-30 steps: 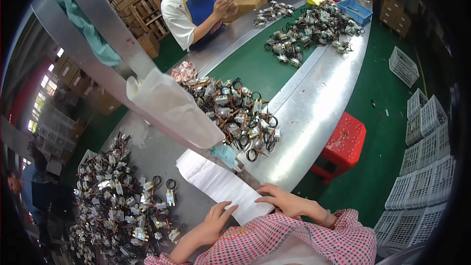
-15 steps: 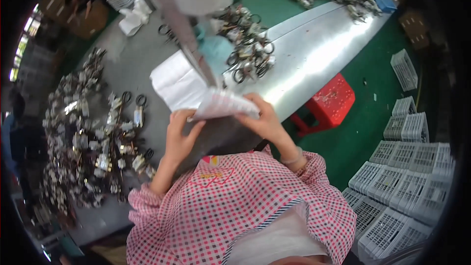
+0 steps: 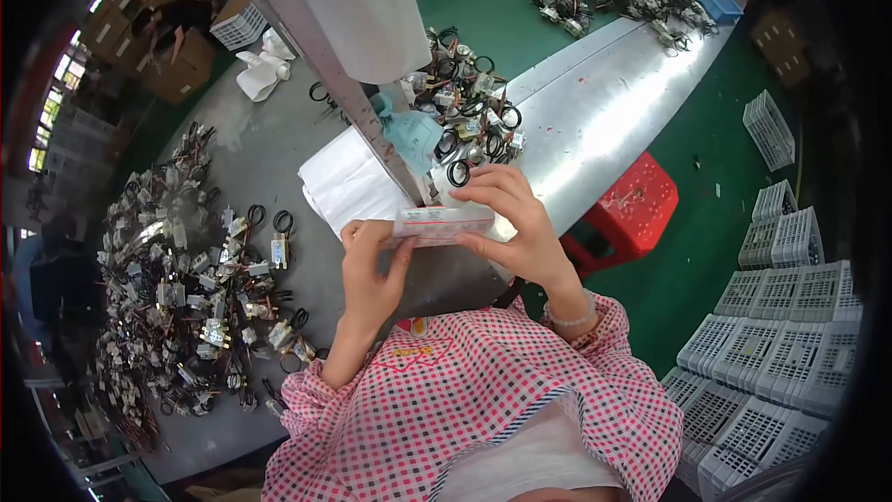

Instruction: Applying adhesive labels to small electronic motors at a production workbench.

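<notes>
A white rolled packet with red printed lines, of paper or film, lies crosswise between my hands above the table's near edge. My left hand is closed on its left end, with thumb and fingers pinching it. At the right end, my right hand holds the packet loosely, thumb below and fingers curled over it. Just beyond lies a stack of white sheets, flat beside a metal post. A black cable loop shows by my right fingertips.
Many small metal parts with black cables cover the table's left side. More parts lie beyond the post, near a teal bag. A large white roll hangs overhead. A red stool and grey crates stand right.
The white printed sheet has gone from a loosely bent shape to a narrow roll. My hands have moved slightly right and nearer, and my right fingers have lifted over it.
</notes>
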Action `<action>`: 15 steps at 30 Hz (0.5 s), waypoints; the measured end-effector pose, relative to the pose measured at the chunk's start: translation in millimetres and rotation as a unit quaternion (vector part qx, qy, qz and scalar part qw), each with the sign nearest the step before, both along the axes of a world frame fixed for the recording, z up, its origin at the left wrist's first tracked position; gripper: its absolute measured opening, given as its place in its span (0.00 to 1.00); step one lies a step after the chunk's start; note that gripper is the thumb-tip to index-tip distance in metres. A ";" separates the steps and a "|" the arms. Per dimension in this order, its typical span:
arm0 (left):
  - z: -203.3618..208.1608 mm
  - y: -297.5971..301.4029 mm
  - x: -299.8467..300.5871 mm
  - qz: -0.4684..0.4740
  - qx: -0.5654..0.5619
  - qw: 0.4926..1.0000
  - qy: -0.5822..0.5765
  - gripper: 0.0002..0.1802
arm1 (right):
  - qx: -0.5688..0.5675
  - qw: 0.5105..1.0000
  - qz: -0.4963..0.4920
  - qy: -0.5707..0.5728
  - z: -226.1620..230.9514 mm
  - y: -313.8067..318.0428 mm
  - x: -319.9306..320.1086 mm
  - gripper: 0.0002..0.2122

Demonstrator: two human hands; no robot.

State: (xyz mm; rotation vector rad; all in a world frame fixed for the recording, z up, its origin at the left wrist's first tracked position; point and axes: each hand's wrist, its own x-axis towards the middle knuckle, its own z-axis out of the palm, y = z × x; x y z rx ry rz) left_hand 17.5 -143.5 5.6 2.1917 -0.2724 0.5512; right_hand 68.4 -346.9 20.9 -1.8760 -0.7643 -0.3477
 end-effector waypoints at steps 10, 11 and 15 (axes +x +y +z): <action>12.5 -12.5 2.3 -0.070 -0.036 0.997 -0.002 0.11 | -0.003 1.000 0.020 -0.005 12.7 7.2 -5.9 0.08; 14.4 -14.4 0.4 -0.061 -0.066 0.995 0.033 0.10 | 0.000 1.000 0.028 0.009 11.3 7.7 -7.9 0.08; 15.5 -17.0 1.8 -0.068 -0.085 0.992 0.059 0.07 | -0.008 1.000 0.013 0.013 9.8 8.4 -13.8 0.08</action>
